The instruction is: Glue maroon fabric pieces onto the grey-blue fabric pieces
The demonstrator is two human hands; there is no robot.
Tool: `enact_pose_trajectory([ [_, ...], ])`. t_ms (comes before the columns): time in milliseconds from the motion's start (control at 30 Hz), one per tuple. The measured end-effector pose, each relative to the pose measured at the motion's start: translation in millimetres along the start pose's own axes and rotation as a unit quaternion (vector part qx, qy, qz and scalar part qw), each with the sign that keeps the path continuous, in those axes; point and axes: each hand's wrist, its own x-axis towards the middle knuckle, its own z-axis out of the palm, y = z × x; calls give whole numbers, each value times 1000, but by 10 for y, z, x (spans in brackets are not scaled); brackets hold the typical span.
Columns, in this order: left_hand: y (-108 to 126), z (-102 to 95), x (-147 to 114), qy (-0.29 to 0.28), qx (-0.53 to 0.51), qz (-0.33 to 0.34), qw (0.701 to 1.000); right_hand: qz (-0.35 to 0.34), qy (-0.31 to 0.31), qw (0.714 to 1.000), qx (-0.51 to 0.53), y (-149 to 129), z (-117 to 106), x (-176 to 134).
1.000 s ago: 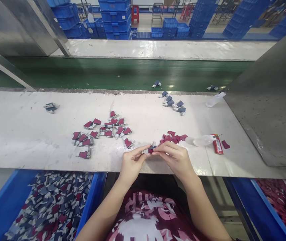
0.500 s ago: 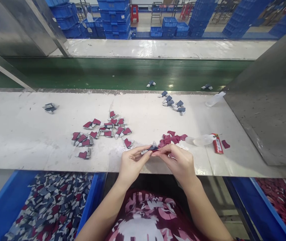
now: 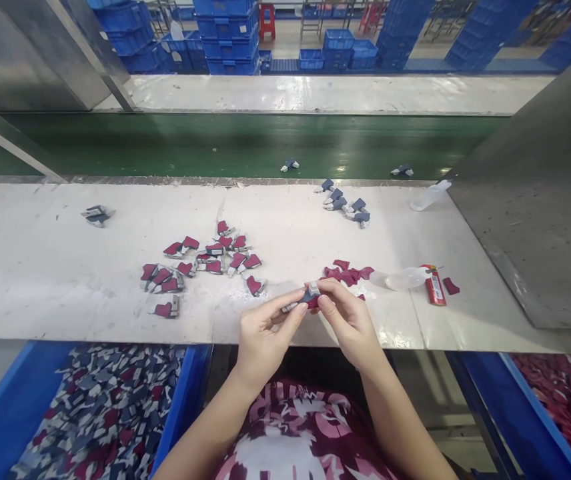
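Piece (image 3: 309, 296), blue and maroon, lies between both hands (image 3: 264, 337) (image 3: 353, 327), each pinched closed on it.

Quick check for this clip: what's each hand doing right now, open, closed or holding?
Left hand: closed, holding the grey, blue and red piece.
Right hand: closed on the same piece.

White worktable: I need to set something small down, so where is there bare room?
On the worktable, bare patches lie leftward, between the far-left navy pieces and the front edge, and centrally, between the maroon-topped pieces and the navy-topped pieces. It's crowded among the maroon-topped pieces and just beyond the right hand, around loose maroon pads and a clear bottle.
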Motion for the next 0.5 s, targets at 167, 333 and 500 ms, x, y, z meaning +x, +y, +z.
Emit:
enact_pose_trajectory([
  [167,-47,25,-41,-3,39,38,999,1,42,998,-53,30,149,-26],
  [333,-54,44,-56,22,24,20,999,-10,24,999,-37,33,175,-20],
  [500,-21,64,-68,41,-6,6,999,-25,-5,999,-22,6,120,-26],
])
